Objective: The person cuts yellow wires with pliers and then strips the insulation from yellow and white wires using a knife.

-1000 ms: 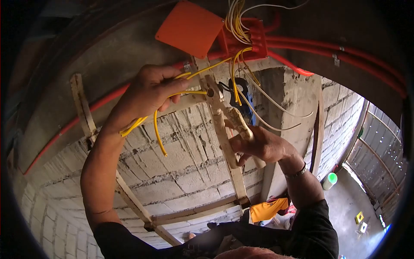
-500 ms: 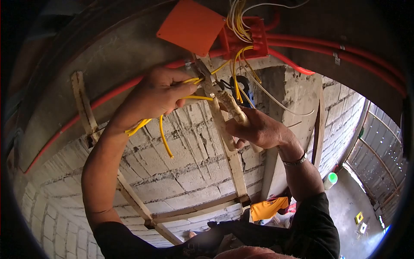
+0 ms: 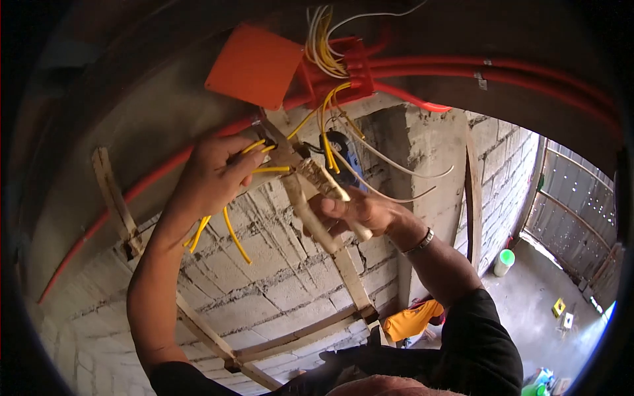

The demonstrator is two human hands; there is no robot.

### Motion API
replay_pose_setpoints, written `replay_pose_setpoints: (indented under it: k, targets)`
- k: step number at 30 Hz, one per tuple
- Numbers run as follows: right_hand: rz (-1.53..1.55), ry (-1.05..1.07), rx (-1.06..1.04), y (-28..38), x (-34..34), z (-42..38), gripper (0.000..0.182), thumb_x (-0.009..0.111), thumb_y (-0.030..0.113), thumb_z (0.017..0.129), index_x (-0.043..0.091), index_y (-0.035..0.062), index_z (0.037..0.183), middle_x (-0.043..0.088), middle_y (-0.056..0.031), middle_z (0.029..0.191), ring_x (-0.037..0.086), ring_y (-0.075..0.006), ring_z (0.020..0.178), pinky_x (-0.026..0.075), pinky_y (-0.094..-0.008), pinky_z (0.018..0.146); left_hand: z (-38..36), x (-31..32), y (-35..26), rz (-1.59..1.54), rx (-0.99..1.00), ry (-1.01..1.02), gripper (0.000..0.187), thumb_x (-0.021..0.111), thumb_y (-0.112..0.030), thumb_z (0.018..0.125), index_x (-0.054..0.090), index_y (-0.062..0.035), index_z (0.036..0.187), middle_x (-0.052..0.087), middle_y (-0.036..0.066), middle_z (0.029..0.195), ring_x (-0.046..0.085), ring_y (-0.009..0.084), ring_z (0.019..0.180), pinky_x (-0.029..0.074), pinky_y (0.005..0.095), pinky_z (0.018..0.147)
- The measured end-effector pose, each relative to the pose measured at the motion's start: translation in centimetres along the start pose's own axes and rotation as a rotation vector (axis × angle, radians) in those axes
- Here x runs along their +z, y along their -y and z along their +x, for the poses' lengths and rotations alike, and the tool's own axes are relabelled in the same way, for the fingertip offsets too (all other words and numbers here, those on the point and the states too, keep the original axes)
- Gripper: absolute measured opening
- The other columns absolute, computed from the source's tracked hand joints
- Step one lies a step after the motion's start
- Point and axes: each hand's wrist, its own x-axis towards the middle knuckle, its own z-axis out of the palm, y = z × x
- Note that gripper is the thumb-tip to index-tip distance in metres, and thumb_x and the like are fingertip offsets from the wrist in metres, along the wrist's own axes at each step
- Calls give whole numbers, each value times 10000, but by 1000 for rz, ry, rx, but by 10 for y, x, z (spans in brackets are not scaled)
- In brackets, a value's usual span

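Note:
My left hand [image 3: 221,171] pinches yellow wires [image 3: 259,146] near their ends, and more lengths of them hang below the wrist. Beside it, my right hand [image 3: 353,214] is wrapped round the pale, worn handles of pliers [image 3: 323,179]. The plier head is at the wire ends, close to my left fingertips. Above are an open red junction box [image 3: 340,72], with yellow and white wires coming out, and an orange square cover [image 3: 254,66]. A blue and black tool [image 3: 347,158] hangs behind the wires.
Red conduits [image 3: 422,66] run along the concrete overhead. Wooden battens [image 3: 353,284] stand against the block wall [image 3: 257,290]. Below lie an orange cloth [image 3: 413,321], a green-topped container [image 3: 504,263] and a yellow item [image 3: 559,307] on the floor.
The view has shifted, so the box and cover appear farther left. My right hand has changed its hold, and the plier handles now sit wider apart.

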Motion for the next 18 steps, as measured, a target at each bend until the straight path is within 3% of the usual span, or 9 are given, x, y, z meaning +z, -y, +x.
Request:
replay_pose_setpoints:
  k: [1, 4, 10, 11, 12, 14, 16, 18]
  targets:
    - [53, 61, 27, -5, -3, 0, 563, 569, 502, 886, 535, 19, 1173, 639, -145, 1041, 635, -230, 961, 527, -365, 854, -1, 1, -3, -28, -21, 5, 218, 570, -193, 900, 568, -55, 733, 461, -59, 564, 373, 5, 456, 279, 205, 397]
    - [364, 192, 10, -17, 2, 5, 420, 567, 407, 920, 543, 25, 1092, 648, -136, 985, 651, -211, 894, 541, -352, 796, 1, 3, -3, -35, -1, 23, 203, 570, -161, 903, 573, -54, 730, 470, -60, 559, 391, 4, 471, 295, 207, 412]
    - [42, 62, -6, -28, 1, 12, 378, 570, 387, 925, 557, 19, 1010, 645, -108, 860, 644, -179, 720, 540, -311, 640, -1, 4, 4, -43, -119, 5, 185, 566, -147, 903, 580, -51, 745, 471, -60, 580, 395, 0, 499, 306, 206, 428]
    - [-3, 52, 16, -26, 0, 12, 378, 569, 395, 924, 567, 23, 987, 645, -104, 876, 641, -170, 758, 538, -313, 670, -1, 4, 6, -24, -81, 7, 182, 565, -147, 904, 580, -49, 752, 471, -60, 583, 396, 1, 506, 308, 207, 432]
    - [0, 52, 19, -28, -2, 13, 378, 569, 395, 924, 567, 23, 987, 645, -104, 876, 641, -170, 758, 538, -313, 670, -1, 4, 7, -4, -42, 7, 179, 564, -148, 906, 580, -46, 759, 470, -60, 587, 397, 2, 512, 310, 207, 437]
    - [160, 188, -1, -37, -5, 16, 459, 531, 411, 934, 496, -5, 1123, 621, -106, 897, 643, -178, 824, 541, -305, 719, -1, 6, 0, 8, -26, 4, 175, 565, -150, 907, 584, -43, 770, 470, -60, 589, 399, 3, 517, 312, 207, 441]
    - [267, 192, 17, -36, 1, 14, 468, 529, 420, 932, 499, -9, 1117, 615, -101, 886, 640, -170, 818, 533, -296, 735, 0, 6, -2, 21, -7, 2, 171, 566, -152, 909, 588, -40, 781, 470, -59, 590, 402, 4, 522, 313, 206, 445]
    - [168, 114, 2, -37, 6, 13, 364, 571, 379, 926, 519, 41, 1049, 614, -79, 868, 621, -156, 778, 525, -304, 684, 1, 5, 1, 44, 24, 21, 158, 567, -155, 912, 608, -34, 820, 471, -57, 595, 405, 5, 530, 314, 205, 454]
